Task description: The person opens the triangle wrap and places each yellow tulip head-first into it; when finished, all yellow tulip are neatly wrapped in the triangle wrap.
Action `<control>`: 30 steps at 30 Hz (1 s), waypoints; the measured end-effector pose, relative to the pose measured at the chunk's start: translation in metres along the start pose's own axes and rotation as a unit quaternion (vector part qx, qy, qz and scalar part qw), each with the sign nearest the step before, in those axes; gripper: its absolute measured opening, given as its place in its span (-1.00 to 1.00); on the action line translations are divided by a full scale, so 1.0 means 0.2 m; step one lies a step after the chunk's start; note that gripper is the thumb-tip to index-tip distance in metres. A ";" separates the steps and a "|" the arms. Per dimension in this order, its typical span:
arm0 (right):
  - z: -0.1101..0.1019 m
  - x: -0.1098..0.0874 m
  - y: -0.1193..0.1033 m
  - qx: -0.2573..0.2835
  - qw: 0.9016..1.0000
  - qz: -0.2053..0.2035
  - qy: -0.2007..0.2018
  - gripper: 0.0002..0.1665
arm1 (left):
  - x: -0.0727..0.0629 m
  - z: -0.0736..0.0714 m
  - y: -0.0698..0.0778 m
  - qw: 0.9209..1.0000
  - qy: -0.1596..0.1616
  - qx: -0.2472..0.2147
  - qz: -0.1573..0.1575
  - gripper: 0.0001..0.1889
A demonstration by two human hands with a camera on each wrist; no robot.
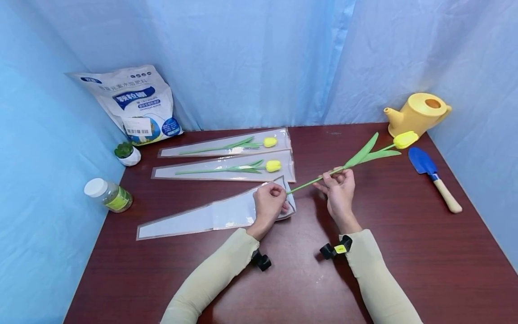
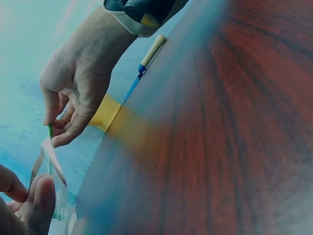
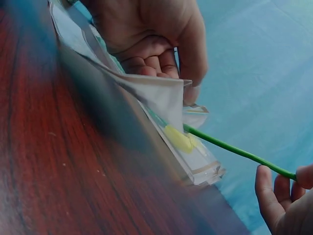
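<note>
My right hand (image 1: 341, 193) pinches the green stem of an artificial yellow tulip (image 1: 366, 155) just below its leaves. Its bloom points to the far right. The stem's lower end meets the wide mouth of a tapered flower sleeve (image 1: 210, 217), clear with a pale backing. My left hand (image 1: 268, 203) holds that mouth between thumb and fingers, lifting the edge off the table. In the right wrist view the stem (image 3: 234, 151) passes in at the sleeve's raised edge (image 3: 156, 90); its tip is hidden inside.
Behind lie two sleeves, the farther one (image 1: 202, 148) and the nearer one (image 1: 194, 173), each holding a yellow tulip. At left stand a fertilizer bag (image 1: 133, 108), potted succulent (image 1: 128, 155) and lidded jar (image 1: 109, 195). At right are a yellow watering can (image 1: 417, 112) and blue trowel (image 1: 435, 177).
</note>
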State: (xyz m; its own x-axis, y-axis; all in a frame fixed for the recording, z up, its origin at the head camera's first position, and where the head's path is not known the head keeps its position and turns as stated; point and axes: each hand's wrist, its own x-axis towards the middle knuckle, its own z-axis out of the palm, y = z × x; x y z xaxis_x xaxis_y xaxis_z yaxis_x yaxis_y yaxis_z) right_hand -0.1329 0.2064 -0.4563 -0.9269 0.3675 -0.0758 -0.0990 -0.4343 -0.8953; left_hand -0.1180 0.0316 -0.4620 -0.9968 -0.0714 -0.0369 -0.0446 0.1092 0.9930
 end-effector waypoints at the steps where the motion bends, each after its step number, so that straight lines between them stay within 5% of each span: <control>1: 0.00 0.00 0.00 0.002 1.000 -0.007 0.001 -0.68 | 0.00 0.00 0.00 1.000 0.003 0.004 0.004 -0.88; 20: 0.04 -0.01 -0.01 0.000 0.996 -0.085 0.007 -0.63 | 0.02 0.02 0.05 0.999 0.015 -0.011 0.036 -0.87; 30: 0.07 -0.06 0.02 0.017 0.997 -0.061 -0.034 -0.61 | 0.02 0.03 0.07 0.998 0.016 -0.006 0.055 -0.88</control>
State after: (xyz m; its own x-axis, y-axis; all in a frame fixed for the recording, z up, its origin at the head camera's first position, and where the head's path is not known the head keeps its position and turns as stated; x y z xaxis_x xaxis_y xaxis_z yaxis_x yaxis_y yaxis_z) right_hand -0.1279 0.1882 -0.4526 -0.9295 0.3635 0.0632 -0.2236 -0.4186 -0.8802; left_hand -0.1240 0.0397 -0.4486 -0.9930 -0.0908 0.0753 0.0655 0.1056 0.9922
